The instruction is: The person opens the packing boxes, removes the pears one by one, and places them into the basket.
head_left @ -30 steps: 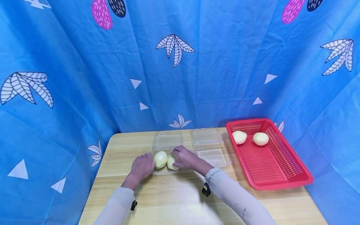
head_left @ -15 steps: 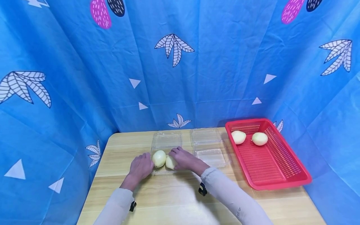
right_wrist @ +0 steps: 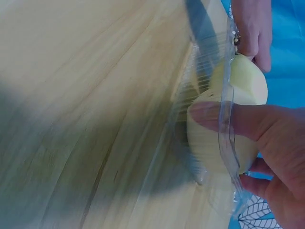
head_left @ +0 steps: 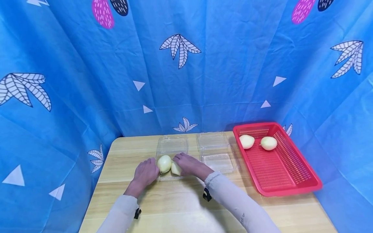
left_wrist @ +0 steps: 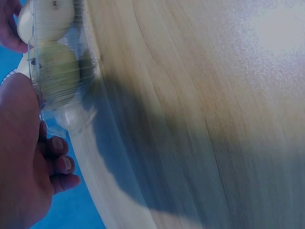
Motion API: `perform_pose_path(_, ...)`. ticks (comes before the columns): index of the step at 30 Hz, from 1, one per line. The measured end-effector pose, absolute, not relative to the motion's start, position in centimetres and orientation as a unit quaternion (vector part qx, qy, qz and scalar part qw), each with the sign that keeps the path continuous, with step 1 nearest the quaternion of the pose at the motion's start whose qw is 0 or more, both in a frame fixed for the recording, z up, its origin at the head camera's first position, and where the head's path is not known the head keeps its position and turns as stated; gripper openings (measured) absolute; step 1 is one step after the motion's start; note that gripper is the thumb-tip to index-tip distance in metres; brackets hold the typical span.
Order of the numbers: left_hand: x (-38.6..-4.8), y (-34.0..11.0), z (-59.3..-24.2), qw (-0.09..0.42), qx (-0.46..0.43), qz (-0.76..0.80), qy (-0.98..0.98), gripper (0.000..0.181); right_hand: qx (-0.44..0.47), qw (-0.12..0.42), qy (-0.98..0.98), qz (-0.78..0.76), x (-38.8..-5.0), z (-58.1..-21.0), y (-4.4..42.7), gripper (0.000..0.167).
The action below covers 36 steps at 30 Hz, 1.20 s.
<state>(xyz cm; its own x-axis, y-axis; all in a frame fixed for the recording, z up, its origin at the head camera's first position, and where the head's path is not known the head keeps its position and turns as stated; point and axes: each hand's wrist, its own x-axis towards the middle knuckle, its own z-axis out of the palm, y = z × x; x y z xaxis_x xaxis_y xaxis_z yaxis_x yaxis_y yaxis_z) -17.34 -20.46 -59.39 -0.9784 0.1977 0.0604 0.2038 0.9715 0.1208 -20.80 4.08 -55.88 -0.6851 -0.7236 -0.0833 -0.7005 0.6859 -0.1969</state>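
Two pale yellow pears sit side by side in the near half of an opened clear plastic clamshell box (head_left: 172,144). My right hand (head_left: 187,165) grips the right pear (head_left: 175,169); in the right wrist view its thumb lies along the pear (right_wrist: 205,143), inside the box wall. The left pear (head_left: 164,163) touches its neighbour. At the box's left edge, my left hand (head_left: 146,171) holds the rim, fingers curled, beside the left pear (left_wrist: 58,76). The left fingertips' exact contact with the plastic is partly hidden.
A second opened clear box (head_left: 218,161) lies to the right on the wooden table (head_left: 172,207). Further right stands a red plastic basket (head_left: 276,192) with two pears (head_left: 268,143) at its far end. A blue patterned curtain (head_left: 233,64) surrounds the table's back and sides.
My right hand has shifted slightly left and turned, tilting the right pear against the left one. My left hand has stayed at the box's left edge.
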Motion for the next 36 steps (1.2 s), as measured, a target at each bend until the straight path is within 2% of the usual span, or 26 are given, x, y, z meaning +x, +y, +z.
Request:
perform_pose_path(16,-17.5,-20.3,-59.5,-0.002,-0.072,-0.106,-0.992,0.021,-0.416,0.053,0.907,-0.041,-20.9,-55.9,4.4,0.069)
perform_pose_path(36,-17.4,-20.4,-59.3,-0.01,-0.069,-0.115,-0.991,0.021,-0.422,-0.019,0.9,-0.111,-21.5,-55.2,5.4,0.083)
